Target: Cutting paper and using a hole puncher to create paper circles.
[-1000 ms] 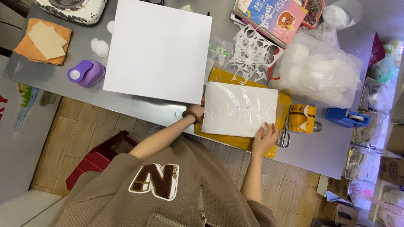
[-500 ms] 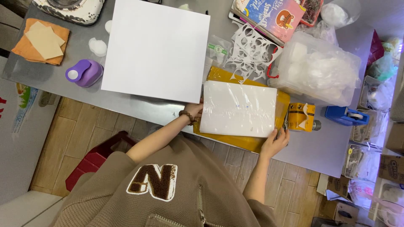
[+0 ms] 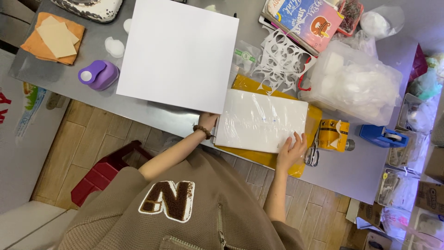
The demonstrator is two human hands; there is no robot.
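A flat white pack wrapped in clear film [image 3: 261, 121] lies on a yellow envelope [image 3: 273, 159] at the near edge of the grey table [image 3: 342, 173]. My left hand [image 3: 208, 121], with a bead bracelet on the wrist, grips the pack's left edge just under the corner of a large white sheet [image 3: 178, 53]. My right hand [image 3: 291, 149] lies flat on the pack's lower right corner, fingers spread. Scissors [image 3: 312, 155] and a yellow tape dispenser [image 3: 334, 135] sit just right of that hand.
White cut-out paper [image 3: 282, 60] and a clear bag of white stuffing [image 3: 358, 83] lie behind the pack. A blue tape holder [image 3: 383, 136] is at the right. A purple punch [image 3: 98, 74] and orange paper [image 3: 55, 37] are at the left, books [image 3: 305, 21] at the back. A red stool [image 3: 104, 173] stands below.
My right hand has slid from the pack's lower right edge up onto its top and opened its fingers. My left hand stays at the left edge.
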